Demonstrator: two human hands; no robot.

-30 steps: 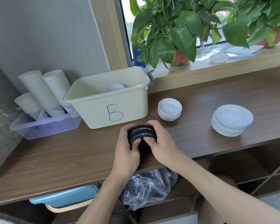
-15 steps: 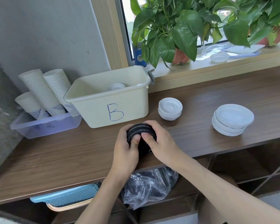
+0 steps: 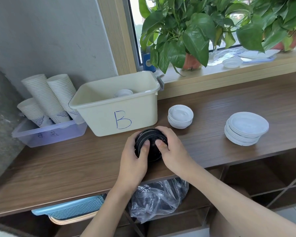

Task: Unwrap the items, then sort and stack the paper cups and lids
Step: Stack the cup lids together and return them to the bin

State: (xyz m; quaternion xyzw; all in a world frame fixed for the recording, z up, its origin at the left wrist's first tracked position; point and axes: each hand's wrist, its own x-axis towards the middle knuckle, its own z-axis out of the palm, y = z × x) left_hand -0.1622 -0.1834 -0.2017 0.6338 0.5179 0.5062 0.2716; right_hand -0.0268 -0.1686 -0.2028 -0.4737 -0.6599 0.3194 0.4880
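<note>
Both grips were clamped on the stack of black lids: the left hand curled round its left side, the right hand round its right, thumbs pressed on the near face. The stack was at lower centre of the frame, tipped on edge over the front of the tabletop, just before the cream bin marked B; whether it touched the wood could not be told.

Much seemed done. Paper cups stood nested in a clear tray at left, and small white lids and large white lids lay stacked at right. The black lids looked left to square up and set down. They appeared unwrapped, glossy and thin-rimmed, their edges slightly uneven.
</note>
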